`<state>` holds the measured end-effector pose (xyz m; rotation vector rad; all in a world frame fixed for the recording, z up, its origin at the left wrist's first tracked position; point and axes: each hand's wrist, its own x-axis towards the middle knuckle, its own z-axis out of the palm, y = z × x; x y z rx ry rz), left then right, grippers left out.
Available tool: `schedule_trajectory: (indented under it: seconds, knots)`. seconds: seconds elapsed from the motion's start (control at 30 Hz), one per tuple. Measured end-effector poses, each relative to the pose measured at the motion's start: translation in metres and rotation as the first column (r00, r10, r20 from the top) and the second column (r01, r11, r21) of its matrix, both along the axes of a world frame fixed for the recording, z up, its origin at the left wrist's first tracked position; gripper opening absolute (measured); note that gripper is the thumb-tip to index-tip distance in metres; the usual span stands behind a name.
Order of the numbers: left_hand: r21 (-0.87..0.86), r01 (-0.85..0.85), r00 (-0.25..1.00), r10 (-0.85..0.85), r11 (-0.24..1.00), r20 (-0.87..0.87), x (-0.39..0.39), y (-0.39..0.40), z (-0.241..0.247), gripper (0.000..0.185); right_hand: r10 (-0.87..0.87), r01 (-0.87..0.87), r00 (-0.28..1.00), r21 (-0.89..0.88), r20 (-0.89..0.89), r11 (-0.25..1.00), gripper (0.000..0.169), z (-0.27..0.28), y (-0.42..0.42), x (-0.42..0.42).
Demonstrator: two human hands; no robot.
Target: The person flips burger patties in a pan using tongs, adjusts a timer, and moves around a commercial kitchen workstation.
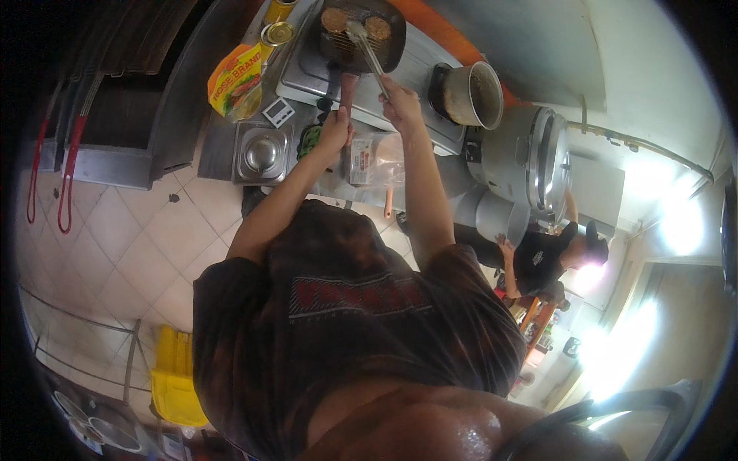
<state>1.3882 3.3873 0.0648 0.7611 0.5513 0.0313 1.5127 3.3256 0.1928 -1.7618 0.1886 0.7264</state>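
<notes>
My left hand point(336, 131) is closed around the reddish-brown handle of a square, ridged grill pan point(330, 53) on the stovetop. Two round browned patties lie in it: a left patty point(334, 21) and a right patty point(378, 28). Metal tongs point(372, 56) are gripped in my right hand point(402, 105). Their tips reach into the pan between the patties; whether they touch either one, I cannot tell. Below my hands, near the counter's front edge, lies a clear plastic package point(377, 159) with a printed label.
A Rose Brand pouch point(236, 83), cans point(278, 34), a small digital timer point(278, 112) and a lidded steel container point(262, 152) stand at left. To the right are a pot point(474, 95) on the stove and a large steel cooker point(519, 158). A co-worker point(542, 253) stands beyond, holding a pot point(500, 216).
</notes>
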Motion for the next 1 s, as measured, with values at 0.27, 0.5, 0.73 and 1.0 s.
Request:
schedule_trajectory:
  seconds: [0.27,0.5,0.73,1.0]
  knots:
    - [-0.007,0.080,0.995,-0.080,0.997,-0.066,0.001,0.002,0.011,0.038,-0.048,0.048,0.999,0.082,0.002,0.995,0.034,-0.011,-0.014,0.011]
    - [0.005,0.072,0.995,-0.071,0.997,-0.074,0.000,-0.001,0.006,0.039,0.088,-0.074,0.986,-0.099,0.140,0.992,0.038,0.006,-0.028,0.005]
    - [0.044,0.112,0.993,-0.110,0.993,-0.033,-0.001,0.002,0.007,0.042,0.068,-0.069,0.995,0.010,0.072,0.998,0.041,-0.014,0.005,0.017]
    - [0.039,0.101,0.994,-0.100,0.994,-0.033,-0.001,0.004,-0.007,0.039,0.649,0.226,0.269,-0.701,0.712,0.676,0.029,0.018,-0.002,-0.003]
